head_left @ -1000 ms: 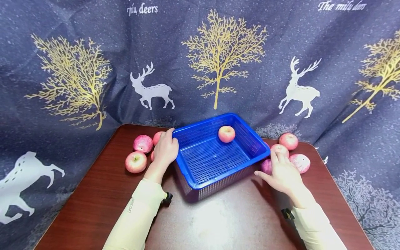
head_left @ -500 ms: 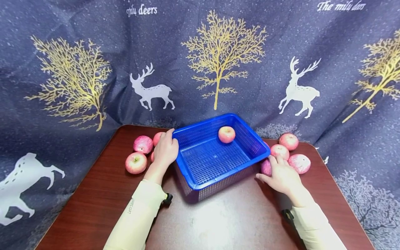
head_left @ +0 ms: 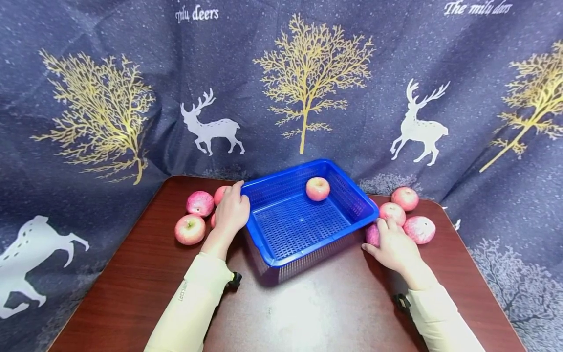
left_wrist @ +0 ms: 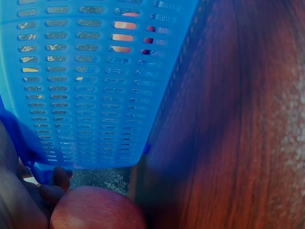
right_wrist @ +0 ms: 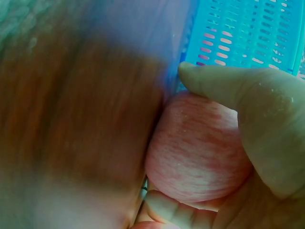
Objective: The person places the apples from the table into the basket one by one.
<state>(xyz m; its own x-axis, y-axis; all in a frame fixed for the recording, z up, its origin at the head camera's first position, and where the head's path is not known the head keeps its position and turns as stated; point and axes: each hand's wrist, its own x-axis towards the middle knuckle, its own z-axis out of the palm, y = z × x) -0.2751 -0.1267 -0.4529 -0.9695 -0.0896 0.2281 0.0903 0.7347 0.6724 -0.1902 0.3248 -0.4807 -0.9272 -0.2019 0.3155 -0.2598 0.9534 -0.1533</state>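
A blue plastic basket [head_left: 303, 256] stands on the table with one apple [head_left: 317, 189] inside, near its back right. My left hand [head_left: 231, 211] grips the basket's left rim; in the left wrist view the fingers [left_wrist: 58, 183] curl at the rim beside a red apple [left_wrist: 97, 210]. My right hand [head_left: 397, 248] is at the basket's right, curled round a dark pink apple [head_left: 372, 235]. The right wrist view shows this apple [right_wrist: 198, 148] between the thumb [right_wrist: 209, 82] and the fingers beneath it.
Right of the basket are more apples, among them a pale one [head_left: 420, 230] and a red one [head_left: 404, 198]. Left of it lie several apples, including one [head_left: 190, 229] near the left forearm. A patterned cloth [head_left: 281, 73] hangs behind the brown table [head_left: 119, 283].
My right hand has drawn slightly down from the upper pale apple and closed in on the dark pink apple. The left hand stays on the basket rim.
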